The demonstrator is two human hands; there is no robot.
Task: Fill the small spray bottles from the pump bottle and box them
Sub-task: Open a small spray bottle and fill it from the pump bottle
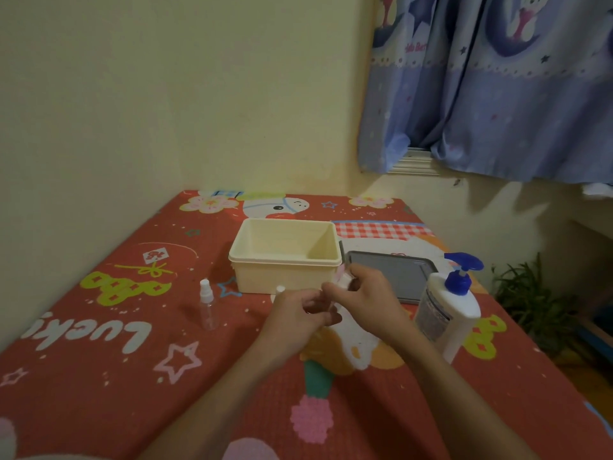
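At frame centre, the left hand (pixel 300 310) and right hand (pixel 365 298) meet, each grip pinching a small spray bottle (pixel 343 282) between them, mostly hidden, just before the cream box (pixel 285 260).

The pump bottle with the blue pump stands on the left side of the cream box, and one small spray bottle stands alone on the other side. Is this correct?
Not quite. In the head view, the pump bottle stands to the right of the cream box, near the right hand. The small spray bottle that stands alone is on the left side. The pump is indeed blue.
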